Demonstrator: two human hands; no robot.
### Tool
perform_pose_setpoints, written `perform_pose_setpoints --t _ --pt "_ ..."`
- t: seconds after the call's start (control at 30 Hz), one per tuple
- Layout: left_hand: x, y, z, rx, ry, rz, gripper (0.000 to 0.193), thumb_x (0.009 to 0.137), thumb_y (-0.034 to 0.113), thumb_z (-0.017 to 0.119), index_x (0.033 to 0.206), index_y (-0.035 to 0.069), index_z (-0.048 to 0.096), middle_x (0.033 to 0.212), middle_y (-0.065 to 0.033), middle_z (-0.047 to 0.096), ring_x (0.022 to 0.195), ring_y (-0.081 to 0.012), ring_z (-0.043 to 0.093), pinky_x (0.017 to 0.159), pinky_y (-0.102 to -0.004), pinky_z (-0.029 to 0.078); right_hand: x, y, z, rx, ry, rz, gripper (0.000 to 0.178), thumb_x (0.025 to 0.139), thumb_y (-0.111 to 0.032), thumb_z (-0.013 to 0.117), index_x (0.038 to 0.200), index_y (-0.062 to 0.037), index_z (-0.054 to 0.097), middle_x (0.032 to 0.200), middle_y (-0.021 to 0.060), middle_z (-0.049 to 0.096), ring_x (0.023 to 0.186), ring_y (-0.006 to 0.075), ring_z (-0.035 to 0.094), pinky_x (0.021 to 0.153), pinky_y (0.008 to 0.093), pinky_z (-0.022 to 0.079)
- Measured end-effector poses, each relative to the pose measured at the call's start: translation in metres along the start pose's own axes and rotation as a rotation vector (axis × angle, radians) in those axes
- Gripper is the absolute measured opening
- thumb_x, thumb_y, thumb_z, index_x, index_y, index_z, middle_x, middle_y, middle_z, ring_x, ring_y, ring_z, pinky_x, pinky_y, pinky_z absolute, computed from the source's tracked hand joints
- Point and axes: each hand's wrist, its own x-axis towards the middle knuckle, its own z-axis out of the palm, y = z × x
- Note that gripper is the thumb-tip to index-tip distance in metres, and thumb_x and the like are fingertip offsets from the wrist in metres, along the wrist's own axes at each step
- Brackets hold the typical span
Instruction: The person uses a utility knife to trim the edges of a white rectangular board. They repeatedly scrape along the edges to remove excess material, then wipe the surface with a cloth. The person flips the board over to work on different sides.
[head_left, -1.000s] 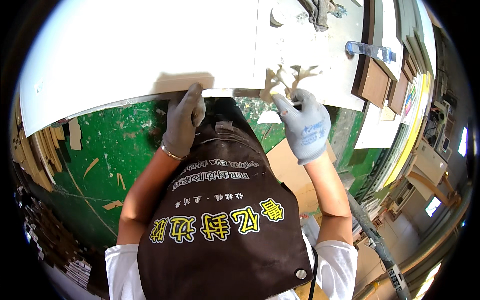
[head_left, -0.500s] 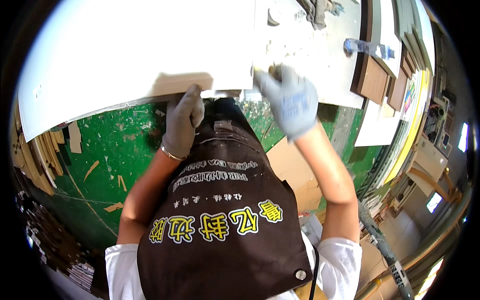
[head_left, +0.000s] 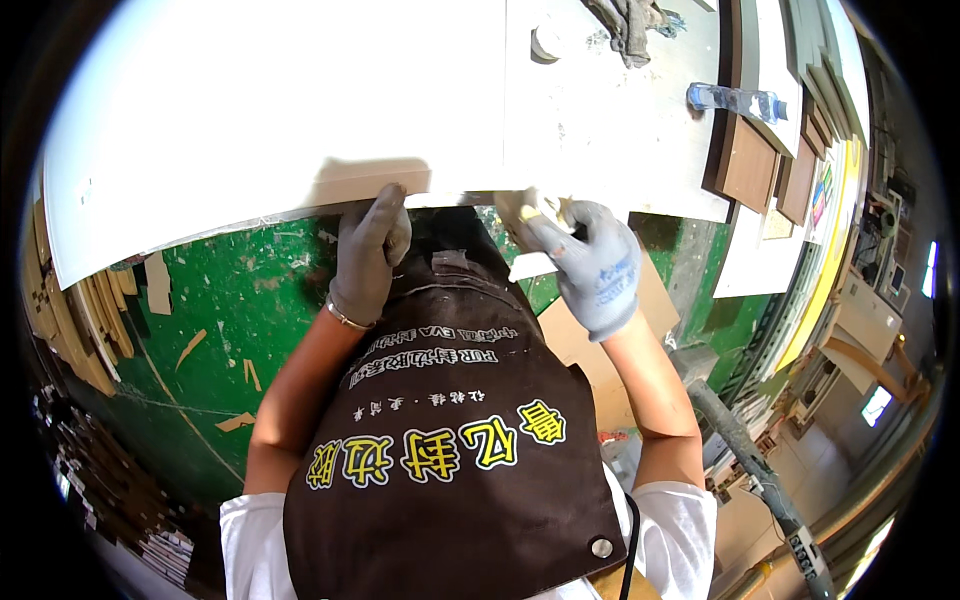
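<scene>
A large white panel (head_left: 300,90) lies in front of me, its near edge facing my body. My left hand (head_left: 372,245), in a grey glove, grips that edge, its fingers lying along the board's rim and casting a shadow on it. Just past the panel's right corner is my right hand (head_left: 600,265), in a light grey-blue glove. Its fingers close on a small tan and white object (head_left: 516,218), smeared by motion, with yellowish bits; its kind I cannot make out. A white flat piece (head_left: 532,266) sticks out below those fingers.
Right of the panel, the worn work surface (head_left: 640,150) holds a round white object (head_left: 546,42), a grey rag (head_left: 625,30) and a clear plastic bottle (head_left: 738,102). Brown and white boards (head_left: 748,165) stack at the right. Wood strips (head_left: 95,320) and scraps lie on the green floor (head_left: 230,290).
My right hand has drawn back toward my body from the panel's corner, and the object in its fingers now shows. My left hand has dropped slightly with the panel edge, staying on it.
</scene>
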Motion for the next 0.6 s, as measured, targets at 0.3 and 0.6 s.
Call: perform_pose_setpoints --t 0.3,0.6 --pt "0.002 -0.005 -0.002 -0.056 -0.021 0.025 0.044 0.104 0.03 0.044 0.064 0.013 0.038 0.056 0.0032 0.032 0.047 -0.0082 0.026 0.045 -0.0265 0.022 -0.006 0.037 0.02 -0.249 -0.329 0.221 0.033 0.076 -0.012 0.068 0.109 -0.0165 0.062 0.095 0.0071 0.061 0.074 0.0266 0.067 0.062 0.0391 0.055" --pt "0.0 -0.012 -0.015 0.085 -0.001 0.024 0.04 0.103 0.033 0.048 0.069 0.012 0.043 0.056 0.0035 0.033 0.047 -0.0076 0.028 0.044 -0.0251 0.023 -0.007 0.143 -0.012 -0.239 0.287 0.399 0.055 0.076 0.007 0.056 0.125 -0.0182 0.065 0.132 0.0165 0.054 0.113 0.0335 0.059 0.088 0.039 0.051"
